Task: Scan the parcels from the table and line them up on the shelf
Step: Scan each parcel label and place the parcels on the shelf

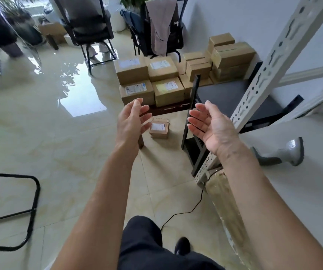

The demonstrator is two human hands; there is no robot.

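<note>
Two bare forearms reach forward over a pale tiled floor (63, 152), above a dark trouser leg and a black shoe (182, 245). A thin black cable (186, 212) trails across the tiles beside them. Both hands are empty, palms turned toward each other with a gap between: the left hand (131, 121) has its fingers loosely spread and slightly bent, the right hand (211, 125) is cupped with fingers relaxed. Seen in the gap, one small brown parcel (159, 128) with a white label lies alone on the floor. To the right stands the white perforated upright of a shelf (269, 78), with a dark board (230, 94) behind it. Beyond the hands, a stack of cardboard parcels (151, 82) with labels sits on a low dark desk (168, 109), and more boxes (229, 57) are piled against the wall. Farther back stand black chairs (90, 30), one draped with a garment (160, 26).
</note>
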